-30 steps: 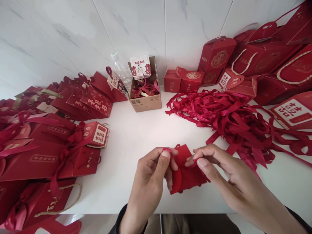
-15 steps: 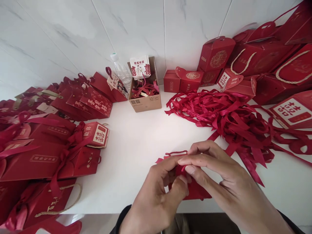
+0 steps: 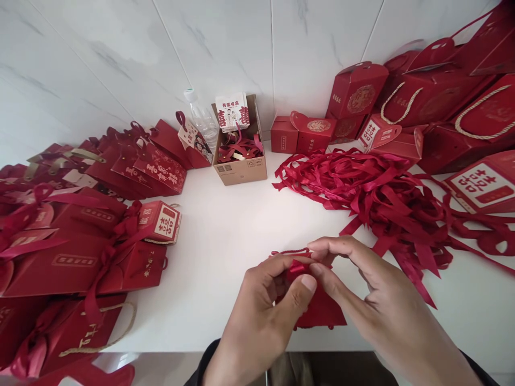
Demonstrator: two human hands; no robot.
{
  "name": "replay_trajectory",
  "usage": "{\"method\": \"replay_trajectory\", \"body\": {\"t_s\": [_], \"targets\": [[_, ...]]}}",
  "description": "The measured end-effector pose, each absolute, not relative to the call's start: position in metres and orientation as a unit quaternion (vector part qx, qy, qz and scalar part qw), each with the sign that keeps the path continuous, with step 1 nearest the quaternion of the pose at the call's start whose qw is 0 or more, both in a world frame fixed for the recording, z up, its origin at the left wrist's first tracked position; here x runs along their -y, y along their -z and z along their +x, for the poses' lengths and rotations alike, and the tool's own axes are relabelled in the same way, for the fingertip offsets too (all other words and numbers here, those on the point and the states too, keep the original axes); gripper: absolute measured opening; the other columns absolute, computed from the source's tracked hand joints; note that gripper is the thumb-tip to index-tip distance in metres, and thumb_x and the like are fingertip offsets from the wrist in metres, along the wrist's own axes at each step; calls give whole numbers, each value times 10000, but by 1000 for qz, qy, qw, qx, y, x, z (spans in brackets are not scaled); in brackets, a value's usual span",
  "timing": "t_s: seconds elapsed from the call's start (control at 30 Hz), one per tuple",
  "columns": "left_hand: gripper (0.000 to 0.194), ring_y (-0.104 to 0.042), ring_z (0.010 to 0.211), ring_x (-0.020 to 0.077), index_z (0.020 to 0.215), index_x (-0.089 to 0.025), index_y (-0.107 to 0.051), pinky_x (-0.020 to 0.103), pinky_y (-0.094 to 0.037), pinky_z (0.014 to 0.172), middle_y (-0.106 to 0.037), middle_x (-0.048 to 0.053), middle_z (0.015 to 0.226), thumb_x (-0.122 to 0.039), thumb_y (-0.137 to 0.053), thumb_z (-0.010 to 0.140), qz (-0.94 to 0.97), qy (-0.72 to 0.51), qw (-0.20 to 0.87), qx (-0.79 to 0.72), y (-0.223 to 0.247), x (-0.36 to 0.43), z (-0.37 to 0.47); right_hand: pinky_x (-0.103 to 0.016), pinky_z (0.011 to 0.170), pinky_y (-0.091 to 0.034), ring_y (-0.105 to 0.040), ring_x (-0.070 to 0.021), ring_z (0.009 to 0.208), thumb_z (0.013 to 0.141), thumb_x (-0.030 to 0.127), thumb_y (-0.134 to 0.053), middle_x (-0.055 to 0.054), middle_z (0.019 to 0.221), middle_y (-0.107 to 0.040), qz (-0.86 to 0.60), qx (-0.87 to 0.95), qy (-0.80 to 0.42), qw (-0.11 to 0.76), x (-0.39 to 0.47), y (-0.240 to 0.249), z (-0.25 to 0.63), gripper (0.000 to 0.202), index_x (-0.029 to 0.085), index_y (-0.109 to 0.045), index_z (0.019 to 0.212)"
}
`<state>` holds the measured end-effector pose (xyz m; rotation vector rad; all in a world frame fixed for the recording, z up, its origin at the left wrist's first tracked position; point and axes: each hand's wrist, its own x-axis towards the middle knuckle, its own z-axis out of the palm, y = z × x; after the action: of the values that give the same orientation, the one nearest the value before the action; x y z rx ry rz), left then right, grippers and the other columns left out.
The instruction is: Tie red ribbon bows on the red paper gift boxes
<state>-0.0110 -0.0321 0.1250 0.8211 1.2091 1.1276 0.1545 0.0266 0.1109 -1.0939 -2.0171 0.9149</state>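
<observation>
A small red bag [image 3: 322,308] with a dark red cord along its top lies at the front of the white table, partly hidden under both hands. My left hand [image 3: 269,311] is closed, its thumb and fingers pinching a red ribbon [image 3: 299,266] over the bag. My right hand [image 3: 362,289] meets it from the other side, thumb and index finger closed on the same ribbon near the cord. The fingertips of both hands nearly touch.
A heap of loose red ribbons [image 3: 362,187] lies at the right. Red gift boxes [image 3: 358,91] are stacked behind it. More red boxes and bags [image 3: 76,257] fill the left. A cardboard box [image 3: 241,170] and a plastic bottle [image 3: 201,118] stand by the wall.
My left thumb has risen onto the ribbon, and a ribbon loop now shows between the hands. My right fingers have drawn slightly right, opening a wider gap between index finger and thumb.
</observation>
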Motion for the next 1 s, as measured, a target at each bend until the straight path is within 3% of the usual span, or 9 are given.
{"method": "replay_trajectory", "body": {"t_s": [0.17, 0.3, 0.43, 0.7, 0.83, 1.0], "targets": [[400, -500, 579, 106, 783, -164, -665, 225, -449, 567, -572, -9, 665, -496, -637, 1003, 365, -486, 578, -545, -122, 28, -10, -223, 730, -632, -772, -149, 859, 1033, 312, -615, -1, 1003, -773, -411, 776, -328, 347, -27, -112, 153, 83, 287, -654, 1102], [356, -530, 601, 110, 934, -147, -738, 230, -478, 587, -602, 4, 729, -455, -590, 1031, 362, -487, 578, -546, -119, 28, -10, -196, 700, -620, -765, -123, 804, 1051, 284, -596, 25, 967, -771, -398, 775, -361, 333, -27, -113, 152, 82, 297, -639, 1119], [356, -508, 604, 111, 1028, -153, -768, 225, -462, 595, -571, -13, 685, -419, -535, 1068, 378, -490, 579, -531, -117, 31, -10, -226, 724, -627, -769, -142, 873, 1055, 289, -588, 12, 1006, -777, -389, 783, -361, 324, -26, -115, 151, 78, 293, -659, 1085], [446, -529, 635, 134, 1193, -120, -740, 238, -467, 592, -573, -4, 693, -505, -568, 1044, 385, -474, 574, -545, -119, 32, -12, -232, 679, -616, -742, -150, 808, 1056, 258, -572, 2, 942, -745, -366, 803, -356, 309, -25, -112, 152, 98, 286, -660, 1024], [426, -528, 628, 126, 1183, -144, -771, 241, -480, 615, -581, 1, 716, -459, -503, 1082, 405, -468, 565, -545, -119, 31, -13, -241, 674, -618, -756, -171, 820, 1071, 369, -552, -14, 945, -765, -409, 769, -383, 307, -26, -115, 151, 172, 284, -687, 1008], [402, -524, 653, 122, 1256, -174, -763, 232, -467, 639, -571, -8, 725, -438, -510, 1087, 424, -464, 561, -539, -118, 33, -14, -221, 527, -563, -722, -157, 692, 1047, 469, -565, 6, 848, -764, -433, 726, -459, 271, -30, -121, 150, 245, 277, -694, 966]]}}
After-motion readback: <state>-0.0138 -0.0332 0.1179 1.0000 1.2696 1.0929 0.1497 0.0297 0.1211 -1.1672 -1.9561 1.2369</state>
